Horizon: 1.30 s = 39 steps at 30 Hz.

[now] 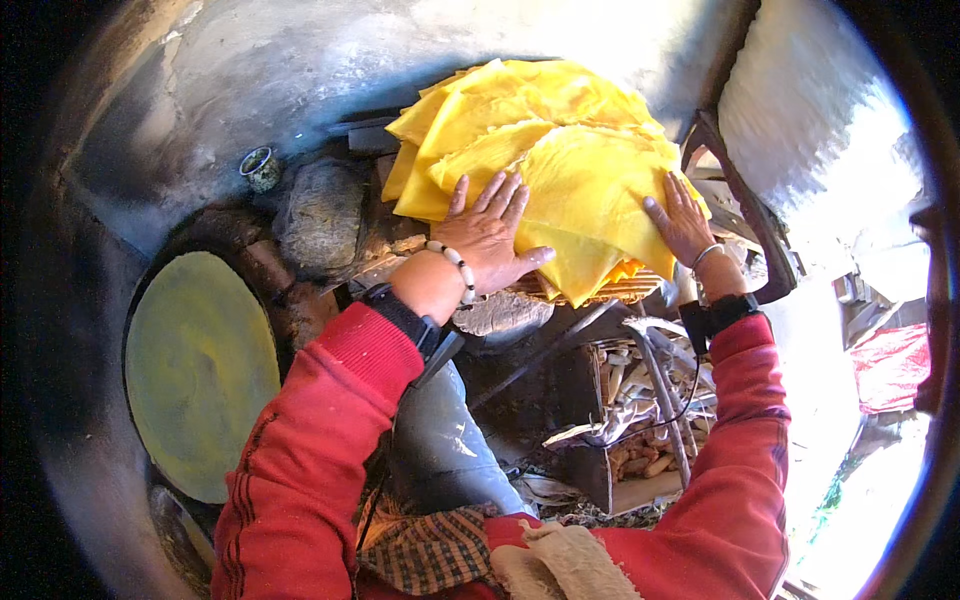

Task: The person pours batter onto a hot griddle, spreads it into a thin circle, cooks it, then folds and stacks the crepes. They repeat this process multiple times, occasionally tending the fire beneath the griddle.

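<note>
Red sleeves, black wristbands — bead bracelet on left hand (487, 238), perhaps a bangle right.

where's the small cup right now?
Head view, upper left: the small cup stands on the dark ledge beside a grey stone, left of the yellow sheets.

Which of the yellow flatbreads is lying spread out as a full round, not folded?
The round one on the dark griddle at the person's left. It lies flat and alone, duller in colour; the others are folded in a bright pile under both hands.
</note>
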Each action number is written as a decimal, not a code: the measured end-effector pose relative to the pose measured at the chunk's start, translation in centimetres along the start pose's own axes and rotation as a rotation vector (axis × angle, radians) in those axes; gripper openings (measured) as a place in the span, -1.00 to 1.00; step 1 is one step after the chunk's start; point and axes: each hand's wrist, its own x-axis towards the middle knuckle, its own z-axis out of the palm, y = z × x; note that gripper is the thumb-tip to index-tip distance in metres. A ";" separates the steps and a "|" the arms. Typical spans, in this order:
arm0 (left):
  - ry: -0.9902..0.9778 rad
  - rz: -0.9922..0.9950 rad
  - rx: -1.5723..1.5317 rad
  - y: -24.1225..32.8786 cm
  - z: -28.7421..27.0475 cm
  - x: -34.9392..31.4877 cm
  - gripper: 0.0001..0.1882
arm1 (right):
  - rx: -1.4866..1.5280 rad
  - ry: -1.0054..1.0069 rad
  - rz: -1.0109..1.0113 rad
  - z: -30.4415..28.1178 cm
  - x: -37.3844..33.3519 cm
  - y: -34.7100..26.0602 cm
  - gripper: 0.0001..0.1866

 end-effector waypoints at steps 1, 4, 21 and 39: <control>-0.011 -0.017 -0.008 0.0 -0.2 -0.1 -0.06 | 0.001 0.012 0.009 -0.3 -0.1 -0.6 -0.07; 0.198 0.012 -0.095 0.1 -0.6 -1.7 -0.14 | -0.091 0.026 0.070 -1.1 -1.1 -1.8 -0.15; 0.543 -0.590 -0.533 -8.7 5.3 -43.6 -0.32 | 0.569 0.220 -0.470 -2.2 -8.0 -19.7 -0.35; 0.696 -1.341 -0.054 -12.5 2.6 -75.1 -0.74 | 1.090 -0.386 -0.450 8.5 -15.5 -44.2 -0.70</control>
